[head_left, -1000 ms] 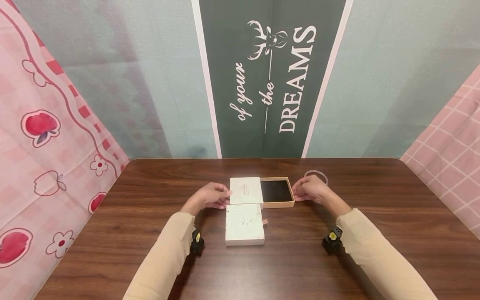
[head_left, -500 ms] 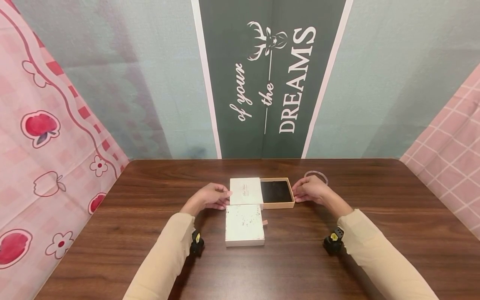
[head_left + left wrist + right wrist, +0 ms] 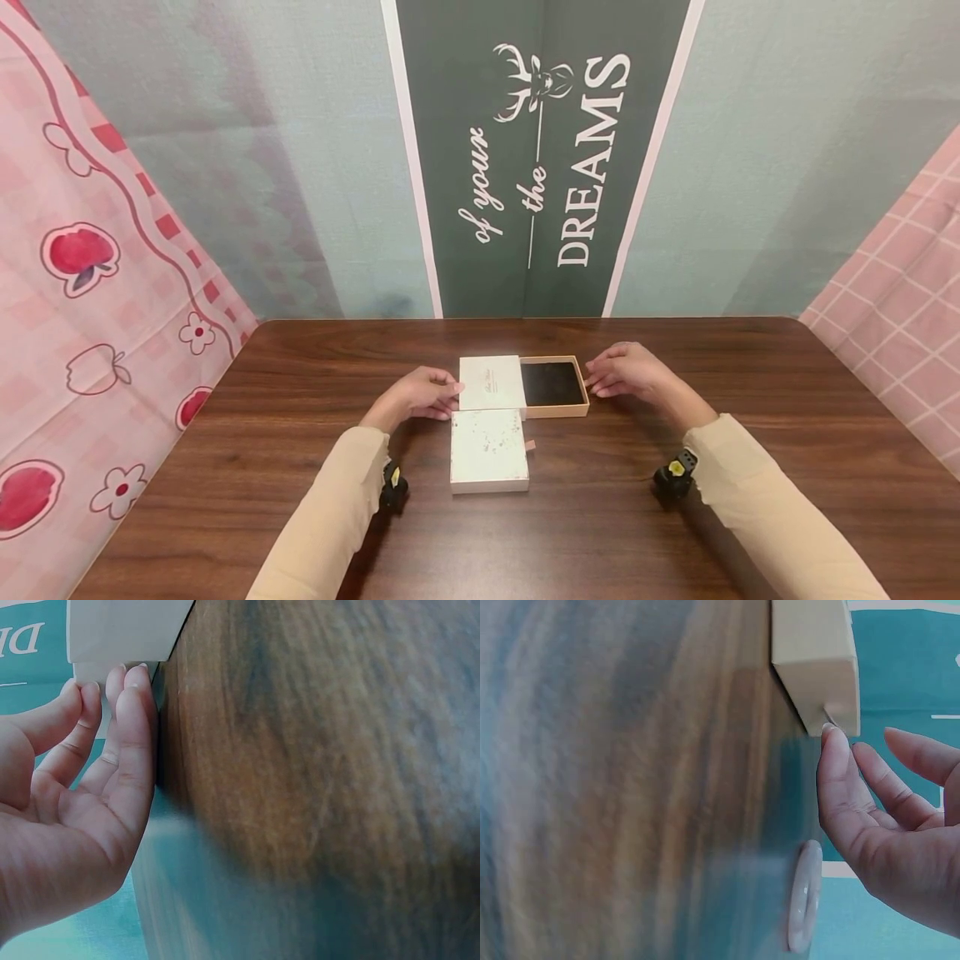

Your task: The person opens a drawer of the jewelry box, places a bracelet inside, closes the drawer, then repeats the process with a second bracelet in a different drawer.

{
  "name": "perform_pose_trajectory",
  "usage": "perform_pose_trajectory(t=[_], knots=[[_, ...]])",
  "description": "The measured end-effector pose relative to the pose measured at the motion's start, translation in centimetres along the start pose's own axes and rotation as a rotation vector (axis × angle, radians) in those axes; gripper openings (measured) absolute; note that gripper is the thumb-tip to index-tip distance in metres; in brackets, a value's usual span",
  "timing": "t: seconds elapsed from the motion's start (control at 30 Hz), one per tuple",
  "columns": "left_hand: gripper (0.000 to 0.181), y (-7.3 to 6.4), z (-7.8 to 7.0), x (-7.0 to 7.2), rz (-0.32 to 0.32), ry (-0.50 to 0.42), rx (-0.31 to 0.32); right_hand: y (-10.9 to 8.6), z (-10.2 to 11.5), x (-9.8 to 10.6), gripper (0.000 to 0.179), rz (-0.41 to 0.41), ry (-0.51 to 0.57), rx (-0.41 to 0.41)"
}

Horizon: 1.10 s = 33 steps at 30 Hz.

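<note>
A white box with a slide-out drawer lies near the back of the table. Its white sleeve (image 3: pixel 492 382) is on the left; the tan drawer (image 3: pixel 557 411) stands pulled out to the right, showing a black lining (image 3: pixel 552 383). My left hand (image 3: pixel 427 392) touches the sleeve's left end with fingertips and thumb, fingers mostly straight. My right hand (image 3: pixel 628 369) is at the drawer's right end, with a fingertip close to the small ribbon tab (image 3: pixel 829 716) and the thumb held apart. A pale bangle (image 3: pixel 805 896) lies on the table beneath the right hand, hidden in the head view.
A second white box (image 3: pixel 489 450), speckled on top, lies closed in front of the sleeve, a pink ribbon tab (image 3: pixel 531 445) at its right side. The brown wooden table (image 3: pixel 585 533) ends at a hanging green cloth (image 3: pixel 480 283) behind.
My right hand has shifted slightly back and right, off the drawer's end wall, and now covers the bangle. The left hand and both boxes have not moved.
</note>
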<state>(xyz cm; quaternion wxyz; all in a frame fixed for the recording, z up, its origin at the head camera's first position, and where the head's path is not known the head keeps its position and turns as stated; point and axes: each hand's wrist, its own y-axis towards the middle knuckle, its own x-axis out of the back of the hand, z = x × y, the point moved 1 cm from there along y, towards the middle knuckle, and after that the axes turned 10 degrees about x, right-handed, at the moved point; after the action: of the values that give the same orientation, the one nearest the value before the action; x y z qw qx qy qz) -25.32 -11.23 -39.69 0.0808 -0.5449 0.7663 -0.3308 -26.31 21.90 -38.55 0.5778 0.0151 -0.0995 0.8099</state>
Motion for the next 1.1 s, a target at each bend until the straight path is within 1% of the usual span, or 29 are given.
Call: perform_pose_trajectory(t=[0.17, 0.23, 0.5, 0.6, 0.73, 0.83, 0.9, 1.0, 1.1], knots=[[0.015, 0.0, 0.0, 0.0, -0.001, 0.001, -0.001, -0.2, 0.6, 0.7, 0.035, -0.008, -0.008, 0.0], [0.015, 0.1, 0.1, 0.0, -0.001, 0.002, 0.001, -0.2, 0.8, 1.0, 0.033, -0.012, -0.003, 0.005], [0.015, 0.0, 0.1, 0.1, 0.006, 0.002, 0.002, -0.6, 1.8, 2.2, 0.021, -0.033, -0.053, 0.036], [0.015, 0.0, 0.1, 0.1, 0.005, 0.003, -0.001, -0.6, 2.0, 2.7, 0.017, -0.051, -0.066, 0.026], [0.015, 0.0, 0.1, 0.1, 0.005, 0.002, -0.005, -0.5, 2.1, 3.4, 0.021, -0.071, -0.09, 0.023], [0.015, 0.0, 0.1, 0.1, 0.008, 0.001, -0.005, -0.6, 2.3, 3.9, 0.028, -0.088, -0.14, 0.04], [0.015, 0.0, 0.0, 0.0, 0.009, 0.0, -0.005, -0.7, 2.3, 4.3, 0.028, -0.103, -0.165, 0.046], [0.015, 0.1, 0.1, 0.0, 0.009, -0.002, -0.006, -0.8, 2.3, 4.9, 0.026, -0.115, -0.178, 0.048], [0.015, 0.1, 0.1, 0.0, 0.009, -0.003, -0.008, -0.8, 2.0, 5.6, 0.023, -0.127, -0.163, 0.042]])
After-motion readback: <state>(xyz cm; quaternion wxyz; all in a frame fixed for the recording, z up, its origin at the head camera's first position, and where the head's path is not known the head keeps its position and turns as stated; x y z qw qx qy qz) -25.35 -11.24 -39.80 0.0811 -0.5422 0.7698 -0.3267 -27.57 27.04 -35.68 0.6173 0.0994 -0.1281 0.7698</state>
